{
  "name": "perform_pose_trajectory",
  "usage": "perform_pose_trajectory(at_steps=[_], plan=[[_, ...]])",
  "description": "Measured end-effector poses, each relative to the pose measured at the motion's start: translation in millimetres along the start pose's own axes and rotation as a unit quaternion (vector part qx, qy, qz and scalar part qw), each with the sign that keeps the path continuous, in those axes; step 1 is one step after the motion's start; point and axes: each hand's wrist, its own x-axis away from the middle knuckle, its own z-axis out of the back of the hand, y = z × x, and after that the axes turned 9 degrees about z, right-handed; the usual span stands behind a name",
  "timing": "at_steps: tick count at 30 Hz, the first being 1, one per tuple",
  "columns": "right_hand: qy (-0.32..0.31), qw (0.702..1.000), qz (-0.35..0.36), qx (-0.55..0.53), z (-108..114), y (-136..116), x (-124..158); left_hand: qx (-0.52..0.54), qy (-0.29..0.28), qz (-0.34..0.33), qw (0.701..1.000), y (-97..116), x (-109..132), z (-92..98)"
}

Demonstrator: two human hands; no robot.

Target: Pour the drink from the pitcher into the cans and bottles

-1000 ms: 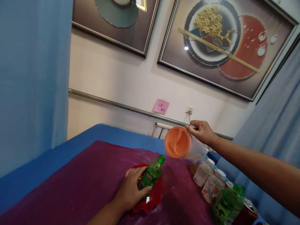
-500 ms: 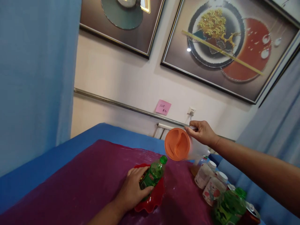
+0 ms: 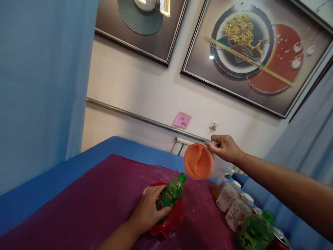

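Note:
My left hand (image 3: 151, 208) is wrapped round a green plastic bottle (image 3: 171, 194) with a dark green label. The bottle leans to the right over a red scalloped dish (image 3: 171, 222); whether its base touches the dish is hidden. Raised to the right, my right hand (image 3: 225, 149) grips the handle of a translucent pitcher (image 3: 218, 167). An orange lid (image 3: 198, 161) covers the pitcher's top, which is tipped left and faces me. The lid is just above and to the right of the bottle's neck, with a gap between them.
Along the table's right side stand white-capped jars (image 3: 238, 213), a larger green bottle (image 3: 256, 231), a can (image 3: 281, 238) and a bottle of brownish liquid (image 3: 220, 185). A purple sheet (image 3: 104, 201) covers the blue table (image 3: 117, 144). Blue curtains (image 3: 44, 86) hang at both sides.
The view has shifted slightly. Both hands keep their grips, and the bottle and pitcher stay in nearly the same places relative to each other.

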Motion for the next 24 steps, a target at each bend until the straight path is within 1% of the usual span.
perform_pose_trajectory(at_steps=[9,24], plan=[[-0.014,1.000,0.023,-0.001,0.8,-2.3,-1.7,-0.002,-0.007,0.006,1.000,4.4,0.6,3.5],[-0.017,1.000,0.019,-0.002,-1.0,-2.2,-2.9,0.002,-0.003,0.004,1.000,3.7,3.0,2.3]])
